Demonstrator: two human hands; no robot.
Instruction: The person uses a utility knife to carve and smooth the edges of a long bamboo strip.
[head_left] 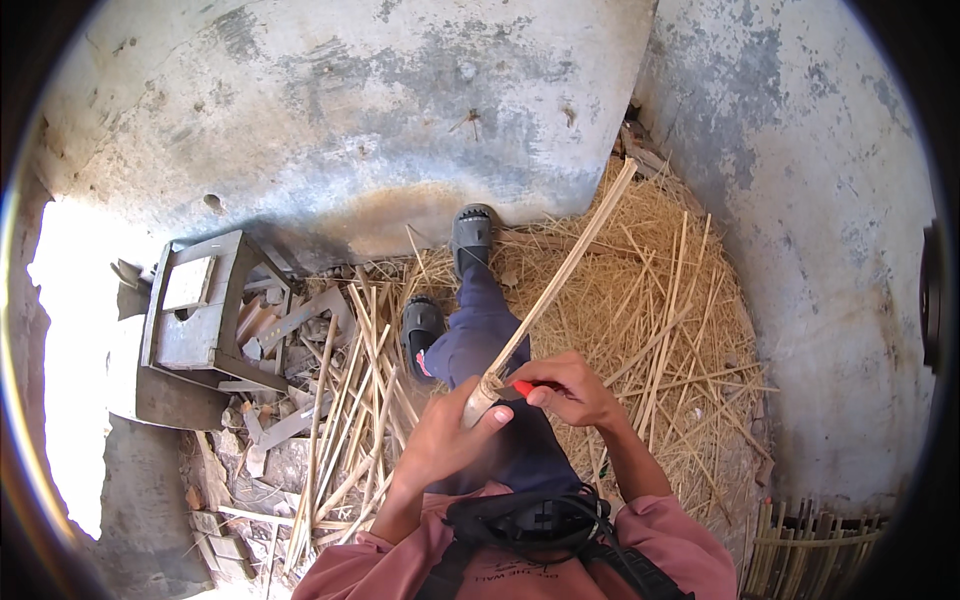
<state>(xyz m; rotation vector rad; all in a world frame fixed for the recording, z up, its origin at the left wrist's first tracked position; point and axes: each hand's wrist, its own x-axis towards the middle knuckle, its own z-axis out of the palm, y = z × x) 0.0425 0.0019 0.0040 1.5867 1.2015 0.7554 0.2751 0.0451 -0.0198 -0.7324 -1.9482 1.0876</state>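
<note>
A long split bamboo stick slants up and away from me to the right, in front of my legs. My left hand is closed round its near end, just below a ringed joint. My right hand grips a small knife with a red handle. Its short dark blade touches or lies very close to the bamboo near the joint, right beside my left thumb. Part of the blade is hidden behind the stick and fingers.
Bamboo strips lie scattered left of my feet, beside a weathered wooden stool and rubble. Pale shavings heap up on the right. Worn plaster walls close in ahead and right. Bamboo canes stand at lower right.
</note>
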